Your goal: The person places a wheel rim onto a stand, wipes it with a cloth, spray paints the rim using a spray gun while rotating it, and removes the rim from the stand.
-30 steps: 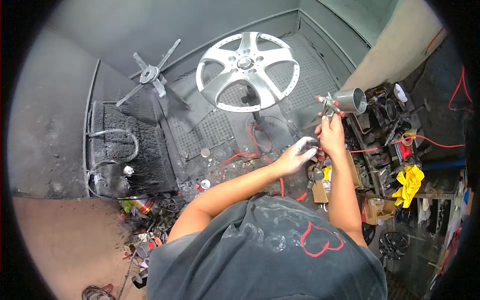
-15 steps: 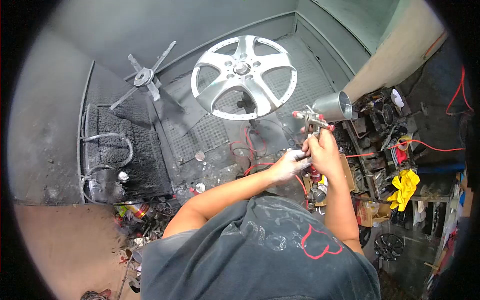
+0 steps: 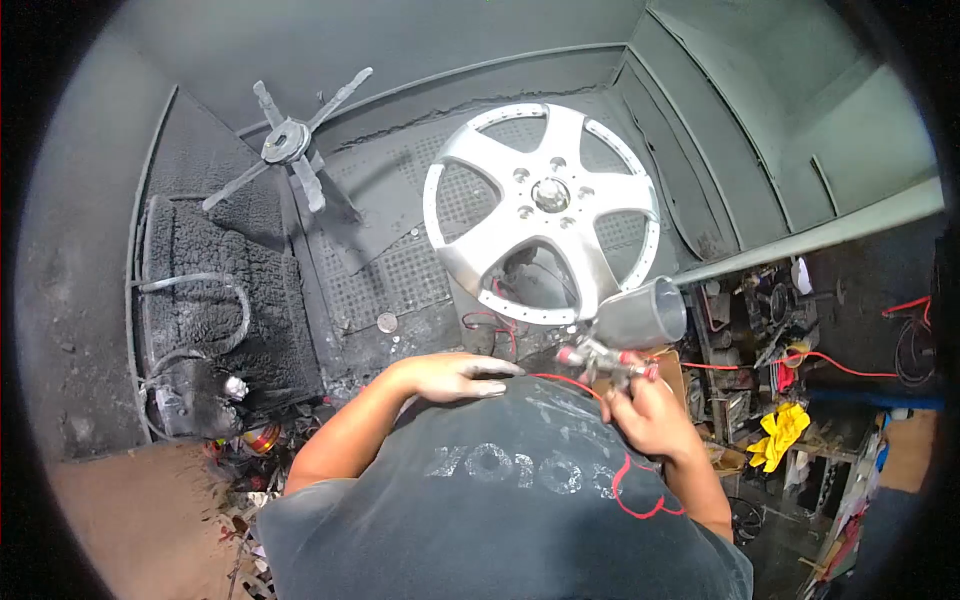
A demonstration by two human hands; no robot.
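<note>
A silver five-spoke wheel rim faces up in front of me, its stand mostly hidden beneath it. My right hand grips a spray gun near my body, its fingers partly out of sight. The gun's metal cup leans to the right, overlapping the rim's lower edge in view. At the front of my dark shirt is my left hand, holding nothing, with its whitish fingers stretched out and apart. It is away from the gun and below the rim.
A four-armed stand rises at the left, near a dusty textured panel with a hose. Grey booth walls surround the floor. At right are cluttered shelves, a yellow glove and a red air hose.
My left hand has left the spray gun and moved left, its fingers opening. The gun, in my right hand, is lower and nearer my body. The view has shifted and the rim looks turned.
</note>
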